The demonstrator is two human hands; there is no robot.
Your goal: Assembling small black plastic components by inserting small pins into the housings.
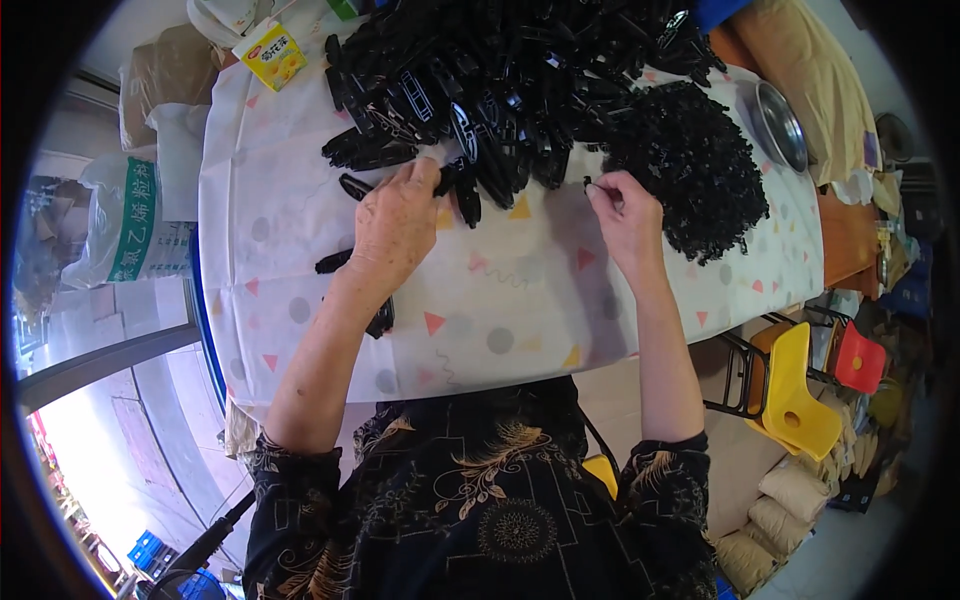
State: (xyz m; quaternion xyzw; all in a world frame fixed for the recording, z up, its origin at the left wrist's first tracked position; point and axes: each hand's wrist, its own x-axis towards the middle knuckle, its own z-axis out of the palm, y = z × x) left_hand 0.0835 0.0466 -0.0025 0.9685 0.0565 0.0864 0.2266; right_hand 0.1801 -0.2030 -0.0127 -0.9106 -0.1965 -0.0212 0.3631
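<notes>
My left hand (393, 222) is closed, its fingers pinched around a long black plastic piece (447, 180) at the near edge of a big heap (480, 90) of similar long, curved black pieces. Farther right, my right hand (628, 215) pinches a small black plastic part (588, 183) between thumb and fingertips, beside a pile of tiny black parts (690, 165). The two hands are apart. Several loose long pieces lie around my left hand and wrist, one of them (333, 261) left of the wrist and another (380, 318) partly hidden by the forearm.
A white tablecloth (500, 300) with coloured shapes covers the table. A yellow drink carton (272, 60) stands at the far left and a metal bowl (780, 127) at the right edge. Yellow (795, 400) and red (860, 360) chairs and stacked sacks (785, 525) are on the right.
</notes>
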